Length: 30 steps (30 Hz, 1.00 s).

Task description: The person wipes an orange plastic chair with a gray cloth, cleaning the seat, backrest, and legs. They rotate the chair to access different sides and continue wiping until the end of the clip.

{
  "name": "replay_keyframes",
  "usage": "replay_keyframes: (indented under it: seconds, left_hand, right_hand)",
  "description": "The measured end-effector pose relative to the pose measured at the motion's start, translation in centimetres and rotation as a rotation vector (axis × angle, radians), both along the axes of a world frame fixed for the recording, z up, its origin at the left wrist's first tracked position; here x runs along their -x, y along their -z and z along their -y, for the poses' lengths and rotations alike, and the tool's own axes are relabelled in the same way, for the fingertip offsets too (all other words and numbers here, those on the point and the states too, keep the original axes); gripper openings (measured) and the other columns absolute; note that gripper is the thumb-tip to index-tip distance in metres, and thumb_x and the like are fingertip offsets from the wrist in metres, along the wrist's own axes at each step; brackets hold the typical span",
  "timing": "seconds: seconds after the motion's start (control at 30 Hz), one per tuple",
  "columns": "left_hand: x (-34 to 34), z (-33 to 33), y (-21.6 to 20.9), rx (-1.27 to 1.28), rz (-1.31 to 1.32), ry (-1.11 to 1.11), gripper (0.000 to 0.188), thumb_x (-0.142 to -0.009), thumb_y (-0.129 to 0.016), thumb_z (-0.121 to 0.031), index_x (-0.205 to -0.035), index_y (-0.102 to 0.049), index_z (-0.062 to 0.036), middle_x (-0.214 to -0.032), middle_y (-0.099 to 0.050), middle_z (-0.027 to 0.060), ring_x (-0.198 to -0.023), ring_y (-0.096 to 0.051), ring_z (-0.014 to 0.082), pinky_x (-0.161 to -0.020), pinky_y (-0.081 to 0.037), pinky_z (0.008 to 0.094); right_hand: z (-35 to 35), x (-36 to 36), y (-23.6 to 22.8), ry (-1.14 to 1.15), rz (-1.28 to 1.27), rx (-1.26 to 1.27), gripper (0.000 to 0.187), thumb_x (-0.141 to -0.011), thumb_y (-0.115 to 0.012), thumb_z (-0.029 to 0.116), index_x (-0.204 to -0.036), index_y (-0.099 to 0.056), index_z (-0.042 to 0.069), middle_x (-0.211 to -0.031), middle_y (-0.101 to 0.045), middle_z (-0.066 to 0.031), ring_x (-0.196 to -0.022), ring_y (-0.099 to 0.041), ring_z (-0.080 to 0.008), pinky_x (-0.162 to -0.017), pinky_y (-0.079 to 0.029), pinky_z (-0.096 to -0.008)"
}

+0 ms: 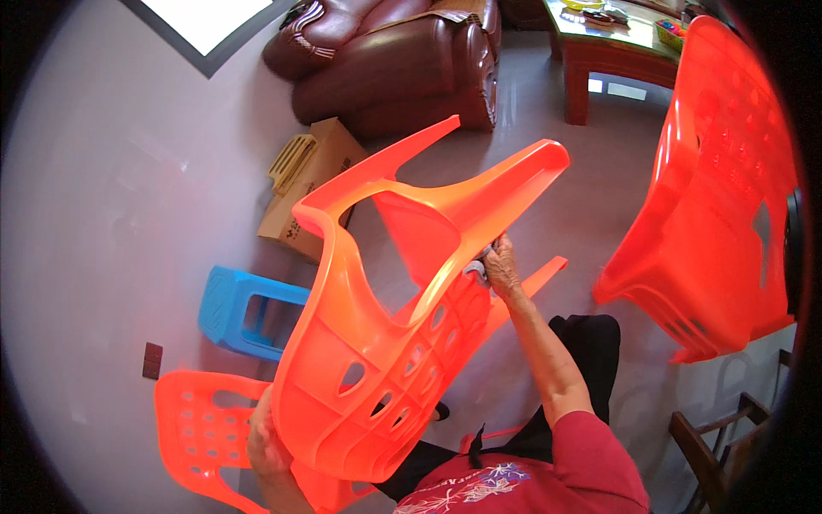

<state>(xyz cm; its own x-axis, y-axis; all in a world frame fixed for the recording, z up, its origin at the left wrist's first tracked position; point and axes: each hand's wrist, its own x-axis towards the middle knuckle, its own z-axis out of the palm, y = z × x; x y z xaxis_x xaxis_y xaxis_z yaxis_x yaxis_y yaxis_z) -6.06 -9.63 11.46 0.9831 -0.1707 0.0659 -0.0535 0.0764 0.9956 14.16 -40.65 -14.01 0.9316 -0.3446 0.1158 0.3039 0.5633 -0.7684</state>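
An orange-red plastic chair (360,283) is tilted over in front of me, legs pointing to the far right and its backrest with holes toward me. My left hand (267,441) grips the lower left edge of the backrest, its fingers partly hidden behind it. Against the chair's right side, near the base of a leg, my right hand (503,267) is closed on a grey cloth (477,273). Below my left hand, a second orange-red chair (201,421) shows its perforated backrest.
A third orange-red chair (719,206) stands at the right. At the left are a blue stool (227,308) and a cardboard box (330,158) with a yellowish slatted piece (293,163). Behind are a dark red leather sofa (385,77) and a wooden table (591,56). Dark wooden furniture (715,445) is lower right.
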Motion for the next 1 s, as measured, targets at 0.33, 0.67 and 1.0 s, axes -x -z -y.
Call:
replay_keyframes:
  seconds: [0.33, 0.67, 1.0]
  left_hand:
    - [-8.0, 4.4, -2.4, -0.100, -0.428, 0.358, 0.080, -0.080, -0.063, -0.033, -0.139, -0.027, 0.0062, -0.136, -0.043, 0.0141, -0.123, -0.045, 0.0233, -0.102, -0.037, 0.0350]
    - [-11.2, 6.1, 1.2, 0.217, -0.646, 0.239, 0.074, -0.073, -0.061, -0.025, -0.138, -0.033, -0.0023, -0.134, -0.043, 0.0206, -0.120, -0.047, 0.0345, -0.097, -0.042, 0.0483]
    - [-12.5, 8.3, 2.8, 0.509, -0.662, 0.218, 0.066, -0.065, -0.060, -0.025, -0.127, -0.043, -0.0070, -0.108, -0.052, 0.0154, -0.103, -0.052, 0.0321, -0.099, -0.040, 0.0524]
  right_hand:
    - [1.2, 1.2, 0.9, -0.080, -0.076, 0.098, 0.023, -0.090, -0.051, 0.006, -0.112, -0.047, 0.003, -0.096, -0.061, -0.0049, -0.089, -0.059, -0.0144, -0.076, -0.050, -0.0282]
    - [1.4, 1.2, 2.1, 0.026, -0.079, 0.335, 0.018, -0.088, -0.049, 0.005, -0.106, -0.051, 0.001, -0.092, -0.063, -0.0066, -0.086, -0.060, -0.0164, -0.078, -0.049, -0.0307]
    - [11.8, 3.0, -2.2, 0.413, -0.221, 0.387, 0.017, -0.089, -0.052, 0.010, -0.102, -0.058, 0.000, -0.088, -0.063, -0.0069, -0.084, -0.059, -0.0160, -0.074, -0.048, -0.0326]
